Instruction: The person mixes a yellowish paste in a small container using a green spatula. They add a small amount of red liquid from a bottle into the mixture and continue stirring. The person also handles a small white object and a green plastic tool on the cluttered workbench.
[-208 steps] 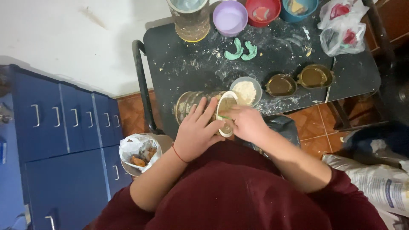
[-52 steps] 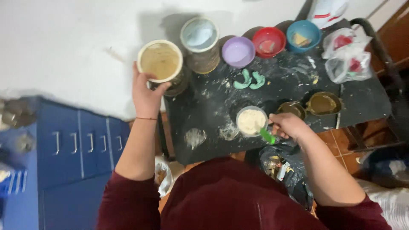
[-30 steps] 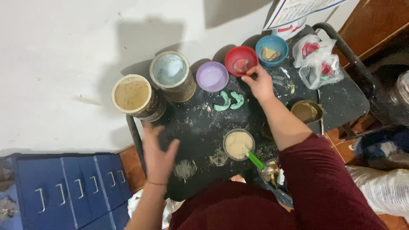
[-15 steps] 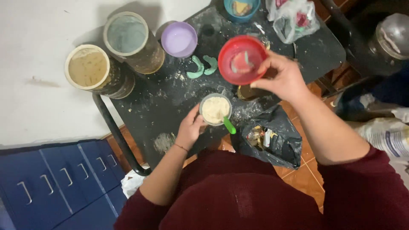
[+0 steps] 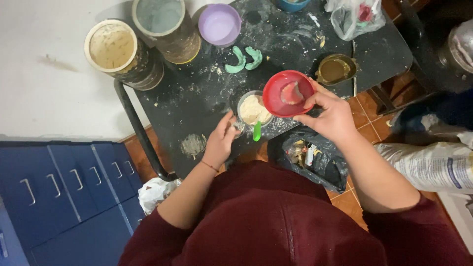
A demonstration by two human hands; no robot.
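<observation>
Now, right hand grips red bowl (tilted)

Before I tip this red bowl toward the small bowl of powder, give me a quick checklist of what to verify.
1. Right hand grips the red bowl by its rim: ok.
2. Red bowl is over the powder bowl: not ok, it sits to the right, only overlapping its edge.
3. Left hand steadies the powder bowl: ok, fingers touch its left side.
4. Green tool is out of the pour path: ok, it sits at the near rim.
5. Red bowl's contents are loose: cannot tell.
6. Black table around the bowl is clean: not ok, dusted with powder.
</observation>
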